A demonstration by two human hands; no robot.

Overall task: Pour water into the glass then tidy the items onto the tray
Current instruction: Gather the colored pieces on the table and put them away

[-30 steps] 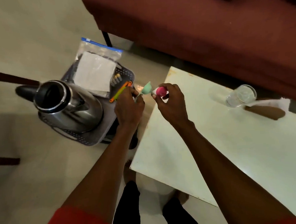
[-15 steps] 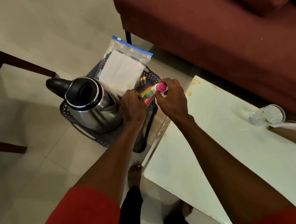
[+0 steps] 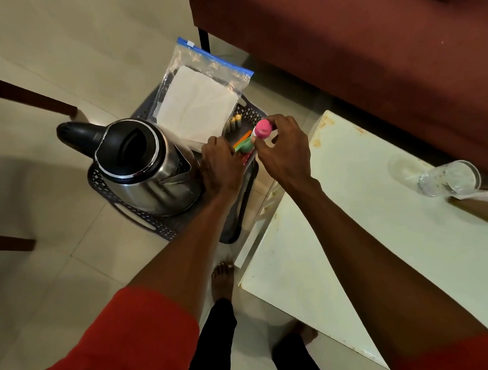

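Observation:
A dark grey perforated tray [image 3: 143,218] sits low beside the white table [image 3: 352,221]. On it stand a steel kettle [image 3: 149,173], a zip bag with white paper [image 3: 201,99] and some batteries [image 3: 234,123]. My left hand [image 3: 222,166] is down on the tray's right side, its fingertips holding a green scoop-like piece [image 3: 245,147] beside an orange stick [image 3: 243,139]. My right hand [image 3: 286,151] hovers just above them and pinches a small pink-capped item [image 3: 262,128]. A clear glass [image 3: 449,178] stands at the table's far right.
A maroon sofa [image 3: 356,37] runs along the back, close behind the table and tray. Dark wooden furniture legs [image 3: 26,97] cross the tiled floor at left. My bare feet [image 3: 222,282] stand between tray and table.
Both hands moved left from above the table's corner to over the tray. The green piece and orange stick went down onto the tray with the left hand. The pink item stays in my right hand.

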